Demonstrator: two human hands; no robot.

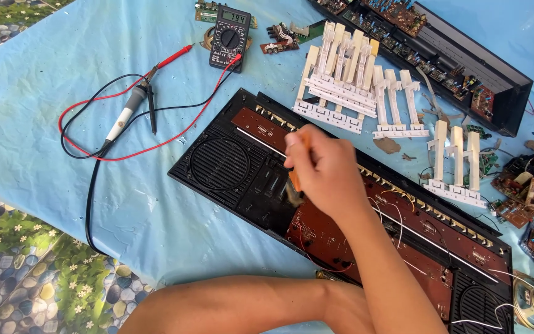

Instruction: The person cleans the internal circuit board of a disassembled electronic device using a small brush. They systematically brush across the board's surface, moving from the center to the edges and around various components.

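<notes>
light-blue cloth on pebble-print floor | right hand grips brush

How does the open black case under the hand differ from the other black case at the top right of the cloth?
The open black case lies near the person, flat; its brown circuit board and a round speaker grille show. The other black case lies farther away, tipped on its side, packed with small green and brown boards. The right hand, holding a small brush, works over the near case; no hand touches the far one. Both are long, black, opened, and rest on the blue cloth.
</notes>
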